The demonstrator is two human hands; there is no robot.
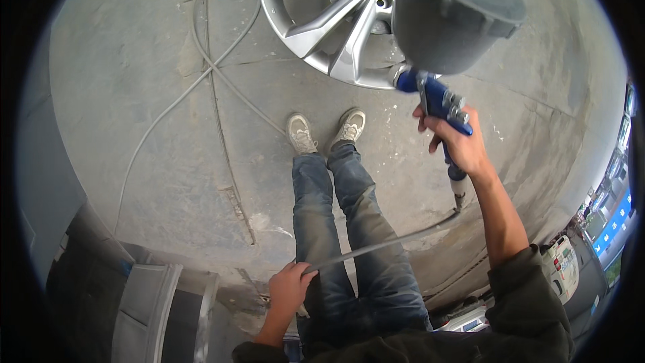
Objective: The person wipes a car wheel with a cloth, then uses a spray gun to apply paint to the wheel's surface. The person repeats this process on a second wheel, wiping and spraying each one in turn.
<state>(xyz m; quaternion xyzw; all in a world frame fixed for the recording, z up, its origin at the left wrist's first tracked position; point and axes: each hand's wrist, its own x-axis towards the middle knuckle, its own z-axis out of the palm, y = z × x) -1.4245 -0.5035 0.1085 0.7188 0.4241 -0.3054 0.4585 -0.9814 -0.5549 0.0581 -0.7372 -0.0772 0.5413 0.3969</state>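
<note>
Head view, looking straight down: the spray gun (437, 97) sits in the right hand (460, 144), held out in front of the body at the right of the scene. Its blue body points toward the far side, and one large dark cup (453, 10) rides on top, so close to the camera that it hides part of what lies beyond. The right fingers are wrapped tight around the handle; whether one rests on the trigger I cannot tell.

From the bottom of the handle a single grey hose (383, 243) runs down and left across the thighs to the left hand (289, 289), which sits near the hip with its fingers closed around it. Held that way, the hose seems kept up off the ground and away from the legs and the work.

Just beyond the gun's nozzle, one silver wheel rim (322, 23) lies flat on the concrete floor (134, 94), its spokes facing up and a yellow cap at the hub, likely laid flat so the face can be reached from above. Two pale shoes (326, 131) stand just near of it. A second thin hose (201, 74) loops over the floor to the left. At the near left corner lie grey panels (144, 302).
</note>
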